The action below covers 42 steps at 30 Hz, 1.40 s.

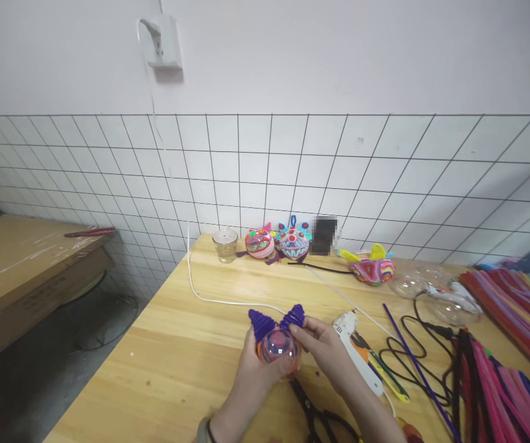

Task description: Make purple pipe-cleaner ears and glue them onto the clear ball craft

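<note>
My left hand (262,369) is wrapped round a clear plastic ball (277,342) with coloured pipe-cleaner rings, its thumb across the front. Two purple pipe-cleaner fins (261,325) stand up from the ball's top. The fingers of my right hand (321,343) pinch the right-hand purple fin (293,317) at its edge. Black scissors (309,411) lie on the table just below the ball. A white glue gun (357,354) rests beside my right forearm, with pliers (375,363) alongside it.
Finished pipe-cleaner fish (260,243) and a blue one (293,241) stand by the wall near a glass cup (225,245). Another colourful fish (372,268) and clear plastic shells (453,306) are at the right. Pipe-cleaner bundles (500,394) and a black cable (403,363) cover the right side.
</note>
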Motion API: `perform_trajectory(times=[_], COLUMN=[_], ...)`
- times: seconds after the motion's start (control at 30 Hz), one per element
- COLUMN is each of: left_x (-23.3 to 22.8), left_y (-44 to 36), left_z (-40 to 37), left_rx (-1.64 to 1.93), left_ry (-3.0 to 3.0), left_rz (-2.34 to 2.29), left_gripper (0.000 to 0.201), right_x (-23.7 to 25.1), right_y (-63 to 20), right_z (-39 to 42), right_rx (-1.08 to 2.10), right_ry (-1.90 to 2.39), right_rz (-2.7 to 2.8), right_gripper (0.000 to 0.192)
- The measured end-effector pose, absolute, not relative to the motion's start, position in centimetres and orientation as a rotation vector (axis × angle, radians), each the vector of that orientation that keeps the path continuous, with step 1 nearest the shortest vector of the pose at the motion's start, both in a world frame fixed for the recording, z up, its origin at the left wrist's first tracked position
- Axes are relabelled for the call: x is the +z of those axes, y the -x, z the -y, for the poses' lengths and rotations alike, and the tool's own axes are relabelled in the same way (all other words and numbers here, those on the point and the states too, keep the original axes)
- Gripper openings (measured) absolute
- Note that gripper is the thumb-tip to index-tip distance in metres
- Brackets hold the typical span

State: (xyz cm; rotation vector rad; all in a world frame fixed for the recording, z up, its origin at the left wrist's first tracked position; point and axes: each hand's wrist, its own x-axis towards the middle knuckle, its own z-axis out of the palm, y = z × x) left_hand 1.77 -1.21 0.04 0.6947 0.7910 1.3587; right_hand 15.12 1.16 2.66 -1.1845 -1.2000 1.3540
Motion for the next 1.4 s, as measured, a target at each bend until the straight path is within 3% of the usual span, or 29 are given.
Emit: perform_trajectory(times=[0.3, 0.73, 1.2, 1.4], left_x=[-0.5, -0.4, -1.2, -1.2], left_y=[-1.3, -1.3, -1.1, -0.2], left_z=[1.0, 0.9, 0.6, -0.3], left_rx=[1.29, 1.262, 1.257, 1.354], left_ry=[-0.784, -0.831, -0.875, -0.965], left_rz=[-0.755, -0.739, -0.779, -1.15], left_gripper=[0.055, 0.052, 0.059, 0.079], right_x=[2.7, 3.0, 2.6, 1.6], right_y=[-15.1, -14.9, -14.9, -15.7], right_z=[-1.2, -1.1, -1.2, -1.5], right_rx=[1.388, 1.422, 1.41, 1.337], right_ry=[1.168, 1.162, 1.176, 1.263], right_rz=[1.173, 1.133, 1.107, 1.045], right_gripper=[0.036, 0.033, 0.034, 0.038])
